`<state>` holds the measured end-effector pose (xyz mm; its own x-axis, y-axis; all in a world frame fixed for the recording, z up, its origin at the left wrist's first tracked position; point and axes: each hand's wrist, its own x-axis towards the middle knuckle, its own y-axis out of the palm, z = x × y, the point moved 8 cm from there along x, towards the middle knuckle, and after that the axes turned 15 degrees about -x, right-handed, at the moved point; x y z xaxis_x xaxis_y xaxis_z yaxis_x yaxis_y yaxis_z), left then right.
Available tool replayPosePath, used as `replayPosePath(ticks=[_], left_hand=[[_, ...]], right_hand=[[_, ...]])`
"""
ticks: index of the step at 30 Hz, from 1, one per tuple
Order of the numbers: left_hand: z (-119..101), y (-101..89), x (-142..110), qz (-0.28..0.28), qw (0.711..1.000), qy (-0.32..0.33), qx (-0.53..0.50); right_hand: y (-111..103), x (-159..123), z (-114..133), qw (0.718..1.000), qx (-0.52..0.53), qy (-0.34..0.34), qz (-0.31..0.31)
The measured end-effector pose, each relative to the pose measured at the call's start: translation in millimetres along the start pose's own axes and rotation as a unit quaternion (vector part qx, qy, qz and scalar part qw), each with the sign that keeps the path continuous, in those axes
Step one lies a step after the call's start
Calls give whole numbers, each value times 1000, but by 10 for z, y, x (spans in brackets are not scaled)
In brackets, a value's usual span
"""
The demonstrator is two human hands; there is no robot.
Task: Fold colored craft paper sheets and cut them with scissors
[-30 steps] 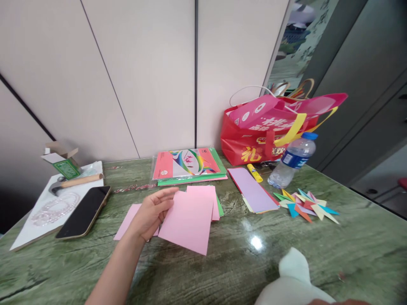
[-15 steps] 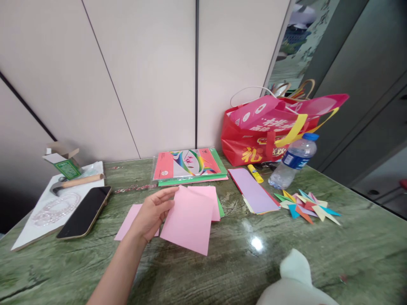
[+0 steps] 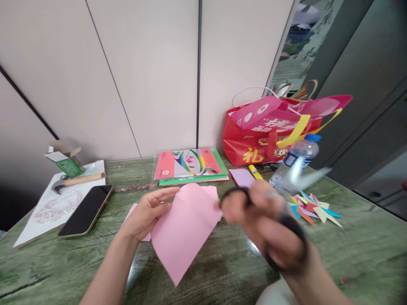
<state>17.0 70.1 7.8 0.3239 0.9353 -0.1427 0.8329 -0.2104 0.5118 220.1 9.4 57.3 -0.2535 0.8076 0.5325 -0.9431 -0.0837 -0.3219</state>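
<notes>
My left hand [image 3: 149, 214] pinches the left edge of a pink sheet of paper [image 3: 184, 231], which is tilted above the table with one corner pointing down. My right hand [image 3: 265, 228], smeared by motion, has black-handled scissors [image 3: 297, 176] in its grip, their blades apart and pointing away to the upper right. Its fingertips are at the sheet's right edge; whether they touch it I cannot tell. Under and behind the held sheet lie more pink papers [image 3: 129, 214], partly hidden.
Behind are a packet of coloured paper [image 3: 189, 164], a red gift bag [image 3: 244, 140] and a water bottle [image 3: 302, 150]. A yellow glue stick [image 3: 255, 172] and folded paper pieces [image 3: 318, 207] lie right. At left are a phone [image 3: 85, 210], a hammer [image 3: 81, 179] and a small green box [image 3: 68, 163].
My right hand has come into view from the right with scissors. The pink sheet has turned so that a corner points down, and it bends a little at its top. My left hand keeps its hold.
</notes>
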Motion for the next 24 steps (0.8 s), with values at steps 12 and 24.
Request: replayPosePath(ticks=[12, 24], left_hand=[[-58, 26, -20, 28, 994, 1, -107], [28, 419, 53, 78, 948, 90, -295]], right_hand=[[436, 206, -931, 865, 320, 384, -32], [-73, 271, -1115, 868, 292, 283, -285]])
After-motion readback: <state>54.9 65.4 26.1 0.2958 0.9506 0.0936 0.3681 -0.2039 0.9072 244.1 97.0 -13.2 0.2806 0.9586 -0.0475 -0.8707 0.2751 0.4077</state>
